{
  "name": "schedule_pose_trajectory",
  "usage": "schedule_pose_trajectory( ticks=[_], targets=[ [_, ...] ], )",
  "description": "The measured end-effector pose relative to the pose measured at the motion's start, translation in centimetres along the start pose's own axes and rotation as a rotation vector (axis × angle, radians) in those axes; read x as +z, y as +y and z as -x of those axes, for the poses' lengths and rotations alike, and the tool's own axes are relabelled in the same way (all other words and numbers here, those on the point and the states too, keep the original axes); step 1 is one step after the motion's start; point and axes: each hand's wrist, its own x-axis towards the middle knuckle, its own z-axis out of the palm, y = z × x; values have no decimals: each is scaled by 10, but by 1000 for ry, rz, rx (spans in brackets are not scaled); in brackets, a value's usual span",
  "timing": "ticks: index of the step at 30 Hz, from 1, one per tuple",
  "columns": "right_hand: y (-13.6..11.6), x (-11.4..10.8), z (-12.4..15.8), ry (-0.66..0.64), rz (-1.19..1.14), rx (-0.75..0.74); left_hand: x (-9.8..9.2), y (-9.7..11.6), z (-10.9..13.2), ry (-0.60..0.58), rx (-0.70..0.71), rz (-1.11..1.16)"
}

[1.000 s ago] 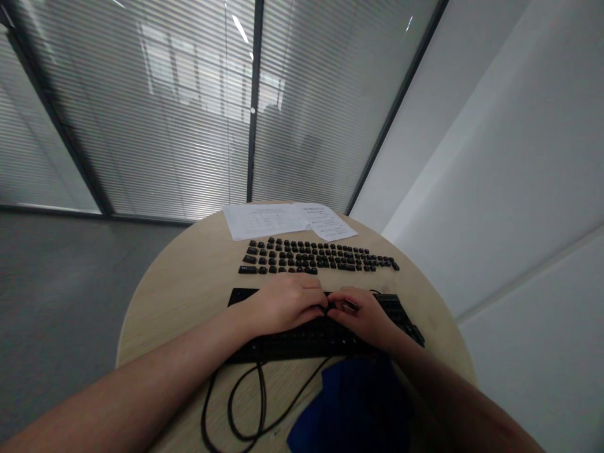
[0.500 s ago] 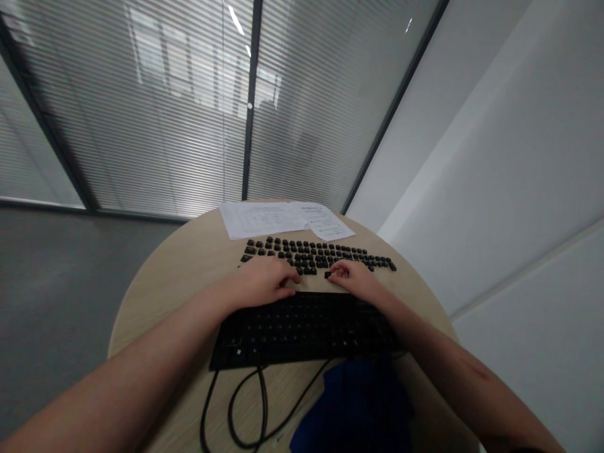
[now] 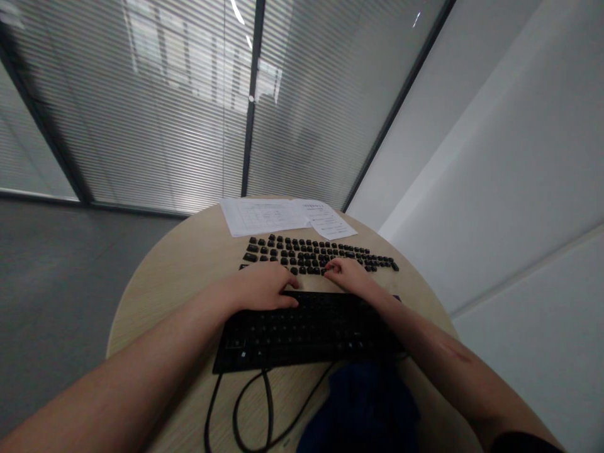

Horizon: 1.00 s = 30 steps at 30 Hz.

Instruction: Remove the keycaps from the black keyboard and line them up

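Right hand (image 3: 350,277): fingertips bunched together at the near row of the loose keycaps (image 3: 325,253) and touching them. Whether a cap is actually pinched between them can't be told, too small and blurred.

Left hand (image 3: 263,287): loosely curled, palm down. Its fingers sit on the strip of table between the keycaps and the keyboard (image 3: 306,330), and its thumb lies over the keyboard's far edge. It looks empty, but the underside is hidden, so the grip can't be told.

The keycaps are black and laid out in rows on the table (image 3: 179,277), just beyond the keyboard's far edge and toward the table's far side. The keyboard is black and sits mid-table, parallel to the cap rows, with both forearms crossing over it.

Two sheets of paper (image 3: 264,216) lie at the far edge of the table, overlapping, just behind the keycaps. A black cable (image 3: 237,412) loops from the keyboard's near left side toward the near edge. Blue cloth (image 3: 363,409) sits at the near edge, right of the cable.

Beyond the table is a glass partition with blinds (image 3: 189,113), with a white wall (image 3: 495,157) to the right.
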Motion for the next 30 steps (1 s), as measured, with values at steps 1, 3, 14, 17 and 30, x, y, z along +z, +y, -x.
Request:
schedule_pose_trajectory(
  ticks=[1, 3, 14, 17, 30],
  targets=[
    [0, 0, 0, 2, 5, 3, 0, 0, 0, 0, 4, 4],
    [0, 0, 0, 8, 12, 6, 0, 1, 0, -4, 10, 7],
    [-2, -20, 24, 171, -52, -66, 1, 2, 0, -1, 31, 6],
    [1, -33, 49, 304, -350, -121, 4, 0, -2, -4, 35, -10],
    [2, -19, 121, -67, -1429, 117, 13, -5, -11, -40, 65, -83]
  ],
)
